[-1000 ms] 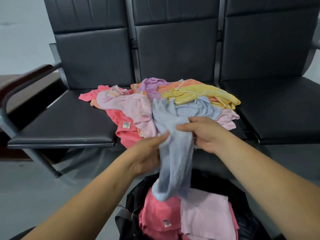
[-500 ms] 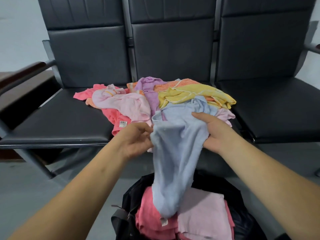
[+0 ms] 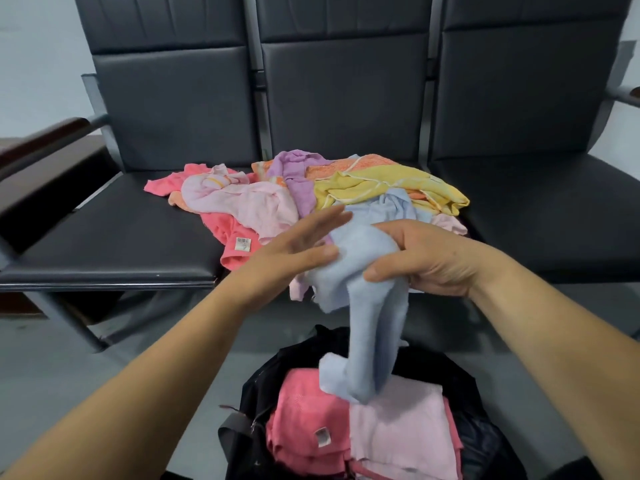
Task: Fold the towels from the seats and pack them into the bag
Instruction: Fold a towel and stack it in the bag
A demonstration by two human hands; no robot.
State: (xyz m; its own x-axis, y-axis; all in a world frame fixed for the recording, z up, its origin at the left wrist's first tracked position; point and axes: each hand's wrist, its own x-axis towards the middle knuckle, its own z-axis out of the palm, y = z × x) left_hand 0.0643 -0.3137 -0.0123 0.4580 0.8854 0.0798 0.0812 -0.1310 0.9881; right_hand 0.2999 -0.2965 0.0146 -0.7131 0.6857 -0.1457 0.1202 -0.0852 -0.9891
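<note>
Pale blue terry towel [image 3: 363,271] lifted clear of the heap on the black padded bench seat [image 3: 114,237], its lower end hanging down to just above the open black fabric bag [image 3: 485,441] on the floor in front of the seat. Clamped at its upper bunch by the right hand [image 3: 429,258], fingers curled over the cloth. Released by the left hand [image 3: 294,247], which 0.5 s earlier had pinched the towel's left edge; now flat and spread, thumb alone brushing the cloth, fingers reaching over it toward the heap. Narrowed accordingly, from a spread panel to a rope-like strand.

Read as a regrip, probably in search of a corner or edge: folding of this towel not yet begun.

Remaining on the seat, behind the hands: crumpled yellow towel [image 3: 391,185], lilac towel [image 3: 294,178], pale pink towel [image 3: 242,202], coral-pink towel with a white label [image 3: 228,237], and an orange one partly buried. Already in the bag: 2 folded towels, a coral-pink one [image 3: 304,417] beside a pale pink one [image 3: 401,427]. Task judged well short of half done.
</note>
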